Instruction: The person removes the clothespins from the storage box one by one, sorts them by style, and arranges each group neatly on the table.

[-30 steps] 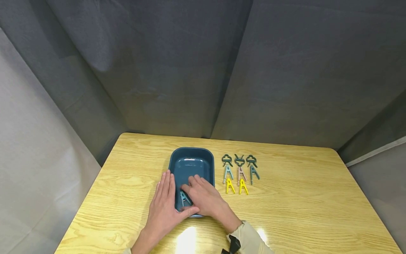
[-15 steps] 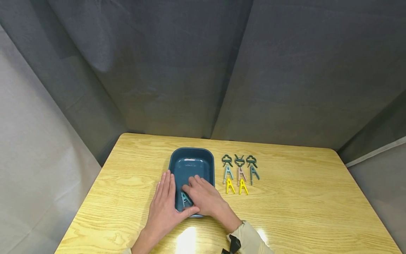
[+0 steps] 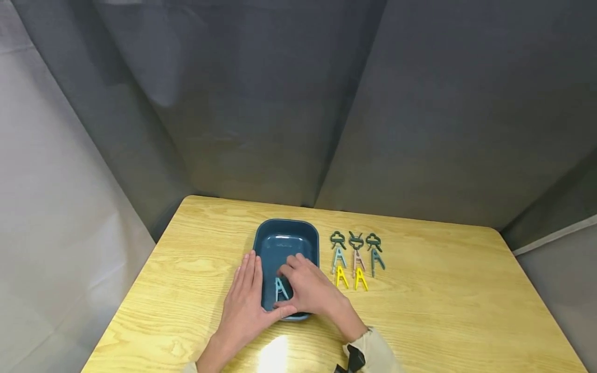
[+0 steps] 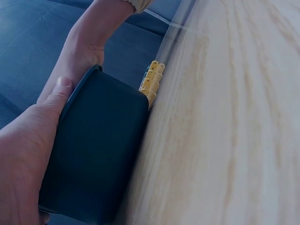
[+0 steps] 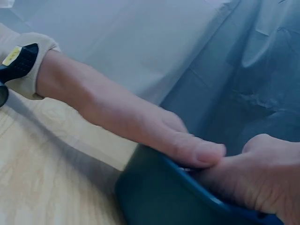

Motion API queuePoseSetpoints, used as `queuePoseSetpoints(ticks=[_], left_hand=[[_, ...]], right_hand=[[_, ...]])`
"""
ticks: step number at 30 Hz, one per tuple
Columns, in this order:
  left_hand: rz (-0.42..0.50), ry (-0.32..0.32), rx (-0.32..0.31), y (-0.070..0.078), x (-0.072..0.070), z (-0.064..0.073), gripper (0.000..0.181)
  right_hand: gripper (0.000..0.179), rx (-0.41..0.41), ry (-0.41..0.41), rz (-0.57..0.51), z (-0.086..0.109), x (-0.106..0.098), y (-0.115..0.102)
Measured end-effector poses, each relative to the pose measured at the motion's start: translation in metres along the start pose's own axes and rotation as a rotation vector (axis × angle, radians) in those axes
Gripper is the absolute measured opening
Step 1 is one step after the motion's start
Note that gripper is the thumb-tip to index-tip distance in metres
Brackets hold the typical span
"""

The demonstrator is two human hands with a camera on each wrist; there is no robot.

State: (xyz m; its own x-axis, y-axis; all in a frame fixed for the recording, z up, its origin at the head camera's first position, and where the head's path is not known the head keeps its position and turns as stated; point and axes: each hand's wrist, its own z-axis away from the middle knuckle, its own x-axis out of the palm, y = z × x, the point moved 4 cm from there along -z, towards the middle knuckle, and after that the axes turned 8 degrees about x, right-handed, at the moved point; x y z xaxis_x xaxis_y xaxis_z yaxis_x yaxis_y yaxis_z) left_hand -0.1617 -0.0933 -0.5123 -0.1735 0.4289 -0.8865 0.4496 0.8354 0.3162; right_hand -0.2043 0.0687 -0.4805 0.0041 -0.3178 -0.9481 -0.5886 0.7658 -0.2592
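A dark blue rectangular tub (image 3: 284,224) stands on the table in the head view. My left hand (image 3: 243,300) lies along its left side with straight fingers, its thumb across the near rim. The left wrist view shows that thumb against the tub's wall (image 4: 96,145). Inside the near end of the tub, my right hand (image 3: 313,287) has curled fingers at a light blue clothespin (image 3: 279,288), thumb near its lower end and fingertips by its upper end. In the right wrist view my right hand (image 5: 267,176) reaches over the rim, and the clothespin is hidden.
To the tub's right, small clips lie in rows: dark green cloud-shaped clips (image 3: 373,241) at the back, then a light blue clothespin (image 3: 339,258), a pink clothespin (image 3: 358,262) and a grey-blue clothespin (image 3: 377,260). Nearest are two yellow clothespins (image 3: 360,278). Grey curtains (image 3: 252,129) hang behind the table.
The clothespin in the tub shifts slightly to the right and appears a little raised with my right hand. My left hand stays on the tub. The head view has moved slightly.
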Motion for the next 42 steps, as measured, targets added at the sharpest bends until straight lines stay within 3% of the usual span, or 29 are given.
queuePoseSetpoints(ticks=[5, 11, 33, 42], left_hand=[[0.008, 0.01, -0.007, 0.0, 0.002, 0.0, 0.136], [0.006, 0.034, -0.005, 0.0, 0.003, 0.0, 0.135], [0.017, 0.026, -0.01, 0.001, 0.002, -0.001, 0.132], [0.035, 0.014, -0.023, 0.003, 0.0, 0.0, 0.132]], right_hand=[[0.058, 0.036, 0.102, -0.054, 0.008, -0.012, 0.013], [0.055, 0.054, 0.166, -0.164, 0.021, -0.024, 0.029], [0.055, 0.242, 0.213, -0.199, 0.079, -0.049, 0.091], [0.055, 0.31, 0.188, -0.18, 0.101, -0.052, 0.116]])
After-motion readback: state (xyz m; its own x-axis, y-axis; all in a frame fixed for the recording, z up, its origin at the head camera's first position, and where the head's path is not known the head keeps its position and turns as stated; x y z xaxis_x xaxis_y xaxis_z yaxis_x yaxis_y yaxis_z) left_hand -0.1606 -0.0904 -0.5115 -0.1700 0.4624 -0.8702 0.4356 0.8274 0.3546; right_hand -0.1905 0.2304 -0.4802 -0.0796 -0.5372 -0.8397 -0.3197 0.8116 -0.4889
